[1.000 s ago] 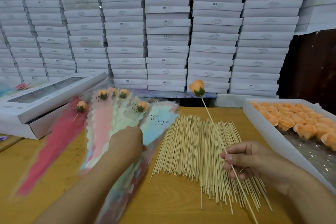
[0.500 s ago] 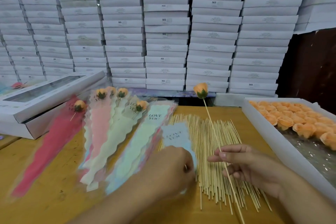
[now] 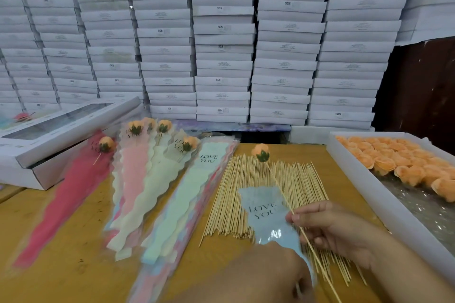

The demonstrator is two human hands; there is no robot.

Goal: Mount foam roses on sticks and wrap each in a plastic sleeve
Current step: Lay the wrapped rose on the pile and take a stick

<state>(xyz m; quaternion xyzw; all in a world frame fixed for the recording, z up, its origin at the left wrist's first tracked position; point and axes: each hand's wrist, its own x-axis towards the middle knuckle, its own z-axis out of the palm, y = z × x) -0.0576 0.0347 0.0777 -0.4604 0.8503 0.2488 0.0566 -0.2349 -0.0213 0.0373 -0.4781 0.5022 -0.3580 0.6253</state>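
Note:
My right hand (image 3: 330,229) pinches a thin wooden stick (image 3: 280,189) that carries an orange foam rose (image 3: 261,152) at its far end, tilted up to the left. My left hand (image 3: 270,275) grips the lower part of a pale blue plastic sleeve (image 3: 266,214) printed "LOVE YOU", held over the pile of bare sticks (image 3: 258,194). The sleeve lies just left of the held stick. A stack of empty sleeves (image 3: 187,202) lies left of the sticks. Several wrapped roses (image 3: 138,162) lie further left.
A white tray (image 3: 364,184) at the right holds several loose orange foam roses (image 3: 403,160). A windowed white box (image 3: 56,140) sits at the left. Stacked white boxes (image 3: 221,39) fill the back. The wooden table (image 3: 61,265) shows at the front left.
My left hand pulled the blue sleeve off the stack and brought it right, next to the stick. The rose on the stick has tipped lower and toward the sleeve.

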